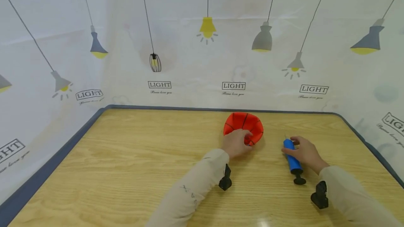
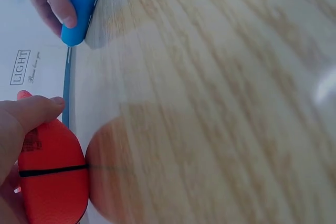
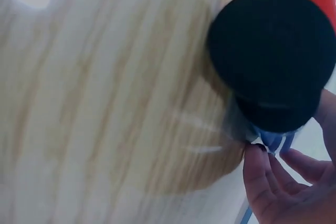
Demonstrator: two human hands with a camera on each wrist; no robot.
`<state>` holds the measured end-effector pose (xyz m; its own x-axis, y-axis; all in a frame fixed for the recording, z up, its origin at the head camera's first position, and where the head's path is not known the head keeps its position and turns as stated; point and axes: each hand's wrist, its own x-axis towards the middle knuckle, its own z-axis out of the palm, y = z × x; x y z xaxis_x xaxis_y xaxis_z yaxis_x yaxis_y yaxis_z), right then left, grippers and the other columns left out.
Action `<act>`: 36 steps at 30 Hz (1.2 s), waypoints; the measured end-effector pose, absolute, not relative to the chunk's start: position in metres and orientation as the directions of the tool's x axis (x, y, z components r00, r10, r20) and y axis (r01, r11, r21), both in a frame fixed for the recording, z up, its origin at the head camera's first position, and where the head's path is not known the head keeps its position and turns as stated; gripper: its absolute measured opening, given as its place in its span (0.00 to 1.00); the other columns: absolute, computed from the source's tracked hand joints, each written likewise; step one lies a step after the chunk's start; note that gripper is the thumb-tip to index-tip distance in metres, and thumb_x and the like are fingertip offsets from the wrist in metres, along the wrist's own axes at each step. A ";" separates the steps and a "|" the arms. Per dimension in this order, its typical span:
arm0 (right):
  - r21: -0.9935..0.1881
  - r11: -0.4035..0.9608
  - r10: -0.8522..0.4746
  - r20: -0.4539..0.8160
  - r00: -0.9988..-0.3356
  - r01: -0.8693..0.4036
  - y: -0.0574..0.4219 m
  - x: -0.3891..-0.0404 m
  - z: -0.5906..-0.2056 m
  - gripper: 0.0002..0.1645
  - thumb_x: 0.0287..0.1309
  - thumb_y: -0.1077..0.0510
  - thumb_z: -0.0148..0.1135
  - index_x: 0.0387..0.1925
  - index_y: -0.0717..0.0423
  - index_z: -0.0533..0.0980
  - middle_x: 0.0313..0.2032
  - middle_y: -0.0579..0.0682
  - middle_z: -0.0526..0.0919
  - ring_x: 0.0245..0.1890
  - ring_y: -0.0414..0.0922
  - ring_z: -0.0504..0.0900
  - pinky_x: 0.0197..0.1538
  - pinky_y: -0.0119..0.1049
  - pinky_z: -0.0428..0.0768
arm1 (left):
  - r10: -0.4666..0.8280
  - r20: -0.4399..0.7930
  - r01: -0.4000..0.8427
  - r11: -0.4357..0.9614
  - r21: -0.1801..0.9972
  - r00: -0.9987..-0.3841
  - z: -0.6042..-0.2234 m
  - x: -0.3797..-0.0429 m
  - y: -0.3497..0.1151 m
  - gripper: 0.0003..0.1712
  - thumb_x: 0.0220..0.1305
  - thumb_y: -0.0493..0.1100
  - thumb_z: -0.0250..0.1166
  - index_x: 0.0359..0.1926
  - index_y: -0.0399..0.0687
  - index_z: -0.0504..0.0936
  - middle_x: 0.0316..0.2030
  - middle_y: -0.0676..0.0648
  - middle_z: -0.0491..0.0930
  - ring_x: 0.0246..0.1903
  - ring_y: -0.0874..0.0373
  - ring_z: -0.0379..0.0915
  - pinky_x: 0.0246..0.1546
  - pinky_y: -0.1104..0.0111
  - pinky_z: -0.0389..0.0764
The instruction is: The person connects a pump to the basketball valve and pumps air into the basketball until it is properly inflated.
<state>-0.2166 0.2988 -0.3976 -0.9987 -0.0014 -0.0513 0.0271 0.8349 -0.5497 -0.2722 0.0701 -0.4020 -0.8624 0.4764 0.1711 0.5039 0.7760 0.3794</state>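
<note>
A red, caved-in basketball [image 1: 243, 120] with black lines rests on the table, its hollow facing up in the head view. My left hand [image 1: 237, 144] grips its near edge, the thumb lying over the red skin [image 2: 55, 192] in the left wrist view. To the right, my right hand [image 1: 305, 152] holds a blue hand pump [image 1: 294, 162] by its barrel, fingers on both sides. A thin needle [image 1: 286, 136] shows at the pump's far end. The black handle [image 1: 299, 181] points toward me and fills much of the right wrist view, hiding most of the barrel there.
The light wood table [image 1: 142, 164] has a dark blue edge [image 1: 176, 108]. Behind and beside it stand white wall sheets [image 1: 183, 52] printed with lamps. A black wrist mount [image 1: 225, 178] sits on the left sleeve, another mount [image 1: 320, 196] on the right.
</note>
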 end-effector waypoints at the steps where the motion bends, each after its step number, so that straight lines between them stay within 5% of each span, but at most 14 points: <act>1: -0.550 0.835 0.001 -0.056 -0.998 0.032 0.299 -0.217 -0.398 0.44 0.51 0.45 0.58 0.55 0.78 0.57 0.49 0.76 0.65 0.46 0.66 0.67 0.43 0.54 0.70 | 0.471 0.174 0.500 0.773 0.390 -0.864 -0.402 -0.272 0.070 0.20 0.46 0.53 0.68 0.44 0.59 0.78 0.35 0.63 0.76 0.34 0.71 0.70 0.31 0.77 0.69; 21: -0.544 0.827 0.059 -0.165 -0.985 0.141 0.302 -0.224 -0.401 0.50 0.49 0.40 0.58 0.51 0.83 0.59 0.46 0.75 0.67 0.43 0.63 0.71 0.42 0.50 0.73 | 0.475 0.219 0.523 0.767 0.372 -0.852 -0.404 -0.273 0.068 0.16 0.48 0.51 0.66 0.42 0.61 0.81 0.29 0.64 0.78 0.27 0.71 0.70 0.23 0.77 0.66; 36: -0.628 0.767 0.072 -0.122 -0.990 0.133 0.298 -0.215 -0.398 0.45 0.52 0.44 0.56 0.54 0.79 0.55 0.45 0.76 0.67 0.40 0.62 0.73 0.37 0.48 0.75 | 0.457 0.207 0.501 0.801 0.327 -0.865 -0.404 -0.272 0.074 0.16 0.49 0.51 0.66 0.42 0.61 0.81 0.32 0.64 0.78 0.30 0.69 0.72 0.25 0.75 0.69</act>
<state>-0.2146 0.2978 -0.3975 -0.9899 0.0719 -0.1223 0.1332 0.7670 -0.6277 -0.2716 0.0735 -0.4041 -0.8652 0.4565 0.2073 0.5011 0.8010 0.3275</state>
